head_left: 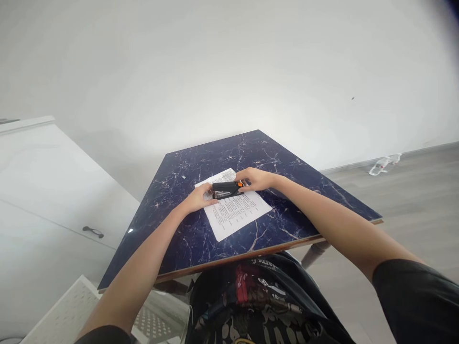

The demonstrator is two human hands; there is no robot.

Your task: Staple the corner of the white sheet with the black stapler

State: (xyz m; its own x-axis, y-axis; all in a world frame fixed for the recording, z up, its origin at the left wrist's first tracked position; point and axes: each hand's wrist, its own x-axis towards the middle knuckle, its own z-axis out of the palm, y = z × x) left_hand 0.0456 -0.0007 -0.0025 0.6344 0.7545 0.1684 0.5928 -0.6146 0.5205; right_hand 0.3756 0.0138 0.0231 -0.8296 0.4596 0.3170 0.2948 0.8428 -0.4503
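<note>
Left hand (pixel 198 198) has one end of a black stapler (pixel 224 187) pinched, right hand (pixel 256 179) is half-curled round the orange-tipped end, right over some printed paper (pixel 239 216).

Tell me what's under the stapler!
Under the stapler is printed paper, lying on the blue table. The stapler covers part of the paper, so I can't see what's on that bit.

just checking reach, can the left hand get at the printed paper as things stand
Probably yes: the left hand is at the left edge of the printed paper, whose near part lies uncovered. That hand does look busy, though, gripping the black-and-orange tool.
</note>
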